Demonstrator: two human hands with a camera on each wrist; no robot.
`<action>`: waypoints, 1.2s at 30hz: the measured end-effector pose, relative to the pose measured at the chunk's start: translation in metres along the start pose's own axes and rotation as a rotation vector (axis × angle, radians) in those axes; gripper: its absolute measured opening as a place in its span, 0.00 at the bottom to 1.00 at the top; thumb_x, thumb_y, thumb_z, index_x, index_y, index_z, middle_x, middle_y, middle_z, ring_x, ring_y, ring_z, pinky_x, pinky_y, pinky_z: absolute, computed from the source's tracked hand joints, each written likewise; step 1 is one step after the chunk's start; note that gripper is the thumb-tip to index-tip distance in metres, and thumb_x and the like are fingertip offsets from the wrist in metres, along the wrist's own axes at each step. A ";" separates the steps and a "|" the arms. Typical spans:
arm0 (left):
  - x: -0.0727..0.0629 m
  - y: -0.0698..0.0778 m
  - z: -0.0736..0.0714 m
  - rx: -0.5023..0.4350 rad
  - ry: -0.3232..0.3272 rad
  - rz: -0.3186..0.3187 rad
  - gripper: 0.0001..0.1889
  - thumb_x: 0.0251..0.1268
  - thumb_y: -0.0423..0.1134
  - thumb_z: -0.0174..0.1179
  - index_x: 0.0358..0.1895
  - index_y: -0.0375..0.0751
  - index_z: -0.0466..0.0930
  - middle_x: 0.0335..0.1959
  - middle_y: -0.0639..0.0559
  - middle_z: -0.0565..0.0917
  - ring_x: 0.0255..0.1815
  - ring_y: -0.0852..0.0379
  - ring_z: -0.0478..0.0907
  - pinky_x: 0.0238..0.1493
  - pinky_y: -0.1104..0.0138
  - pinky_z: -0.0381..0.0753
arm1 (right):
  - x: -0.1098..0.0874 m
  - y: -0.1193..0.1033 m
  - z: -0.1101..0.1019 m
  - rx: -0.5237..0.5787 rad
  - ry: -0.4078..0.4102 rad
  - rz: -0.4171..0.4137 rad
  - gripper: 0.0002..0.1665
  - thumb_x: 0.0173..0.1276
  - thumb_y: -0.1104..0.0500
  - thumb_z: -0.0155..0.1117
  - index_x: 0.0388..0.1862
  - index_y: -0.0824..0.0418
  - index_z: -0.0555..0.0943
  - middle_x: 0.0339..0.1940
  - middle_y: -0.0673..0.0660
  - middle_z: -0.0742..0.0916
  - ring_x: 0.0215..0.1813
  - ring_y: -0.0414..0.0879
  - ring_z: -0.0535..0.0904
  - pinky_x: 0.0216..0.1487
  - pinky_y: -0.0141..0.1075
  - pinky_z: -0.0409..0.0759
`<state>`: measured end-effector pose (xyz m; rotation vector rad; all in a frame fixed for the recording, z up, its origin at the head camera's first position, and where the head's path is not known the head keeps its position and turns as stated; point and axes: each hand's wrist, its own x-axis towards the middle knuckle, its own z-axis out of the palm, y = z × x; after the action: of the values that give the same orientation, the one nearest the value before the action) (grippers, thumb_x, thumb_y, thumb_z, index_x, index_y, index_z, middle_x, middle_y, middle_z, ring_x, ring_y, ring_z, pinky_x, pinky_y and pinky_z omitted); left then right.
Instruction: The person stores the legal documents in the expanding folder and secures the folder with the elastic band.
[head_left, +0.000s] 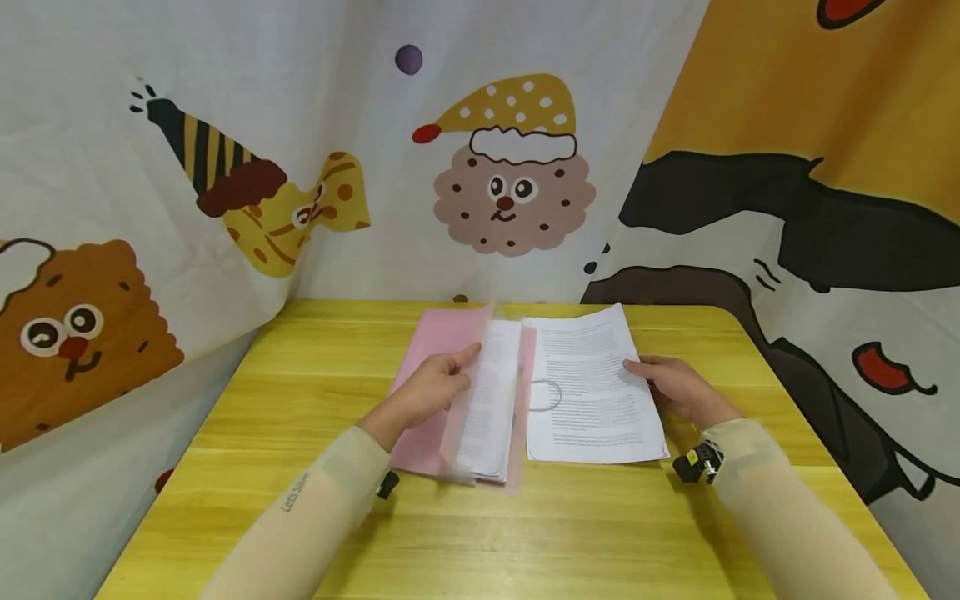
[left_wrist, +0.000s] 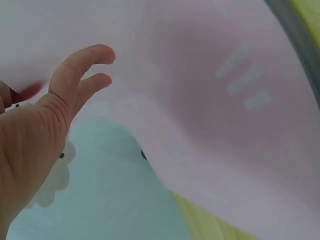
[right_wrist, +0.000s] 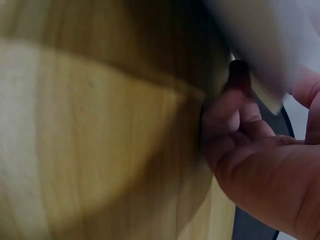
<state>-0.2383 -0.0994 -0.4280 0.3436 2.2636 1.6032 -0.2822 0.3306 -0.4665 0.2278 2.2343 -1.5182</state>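
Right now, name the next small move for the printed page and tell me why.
I would probably turn the printed page leftward along the ring toward the paper stack: the right hand grips its outer edge, the ring arcs over its inner side, and the left hand holds the translucent pink sheet on the stack's far left side.

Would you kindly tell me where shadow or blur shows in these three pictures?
Head view: mostly sharp, with soft shadows on the table; print on the papers is too small to read. Left wrist view: left hand fairly crisp, pink cover softly shaded. Right wrist view: dark shadows across the table, papers blurred beside the right hand.
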 end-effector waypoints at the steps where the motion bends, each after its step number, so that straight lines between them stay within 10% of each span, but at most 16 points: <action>1: -0.001 0.001 -0.001 0.007 0.001 0.001 0.35 0.76 0.30 0.49 0.85 0.47 0.59 0.88 0.57 0.59 0.26 0.59 0.64 0.24 0.71 0.67 | -0.001 -0.001 0.005 -0.013 0.007 -0.015 0.52 0.81 0.42 0.62 0.87 0.71 0.52 0.54 0.56 0.89 0.47 0.42 0.86 0.50 0.35 0.85; 7: -0.010 0.007 -0.022 -0.017 0.031 0.021 0.35 0.75 0.31 0.49 0.84 0.45 0.60 0.87 0.57 0.61 0.24 0.57 0.60 0.26 0.71 0.66 | -0.005 -0.002 0.023 -0.283 0.092 -0.189 0.63 0.76 0.54 0.70 0.91 0.56 0.36 0.86 0.74 0.62 0.70 0.65 0.78 0.74 0.55 0.74; 11: -0.016 0.010 -0.040 -0.074 0.054 0.007 0.35 0.73 0.30 0.49 0.84 0.45 0.62 0.87 0.59 0.61 0.41 0.53 0.68 0.40 0.70 0.71 | -0.008 -0.001 0.019 -0.349 0.053 -0.254 0.47 0.75 0.57 0.68 0.88 0.53 0.60 0.89 0.66 0.60 0.86 0.67 0.57 0.82 0.62 0.61; 16: -0.019 0.011 -0.048 -0.086 0.057 -0.010 0.36 0.72 0.31 0.49 0.84 0.47 0.61 0.87 0.60 0.60 0.38 0.52 0.63 0.43 0.68 0.69 | -0.017 0.004 0.010 -0.360 0.092 -0.207 0.27 0.79 0.56 0.63 0.74 0.60 0.80 0.82 0.68 0.73 0.72 0.59 0.75 0.66 0.42 0.74; 22: -0.021 0.011 -0.047 -0.087 0.056 -0.002 0.36 0.72 0.31 0.50 0.84 0.46 0.61 0.87 0.58 0.60 0.54 0.49 0.67 0.54 0.65 0.69 | -0.036 0.008 0.001 -0.182 0.305 -0.160 0.30 0.84 0.52 0.57 0.79 0.60 0.74 0.85 0.67 0.69 0.79 0.60 0.69 0.58 0.30 0.76; 29: -0.021 0.011 -0.048 -0.094 0.052 -0.003 0.36 0.72 0.30 0.50 0.84 0.46 0.61 0.87 0.59 0.59 0.53 0.45 0.64 0.58 0.65 0.68 | -0.047 0.003 0.004 0.144 0.471 -0.185 0.32 0.85 0.53 0.54 0.82 0.62 0.69 0.84 0.69 0.69 0.58 0.37 0.80 0.45 0.19 0.81; 36: -0.020 0.013 -0.046 -0.097 0.036 -0.010 0.35 0.72 0.30 0.50 0.83 0.44 0.62 0.87 0.59 0.60 0.74 0.52 0.62 0.65 0.63 0.65 | -0.048 -0.007 0.014 0.279 0.581 -0.193 0.32 0.84 0.52 0.55 0.82 0.58 0.70 0.84 0.65 0.71 0.76 0.53 0.76 0.46 0.17 0.80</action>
<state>-0.2385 -0.1425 -0.3992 0.2802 2.2007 1.7203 -0.2377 0.3199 -0.4443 0.6223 2.5156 -2.0814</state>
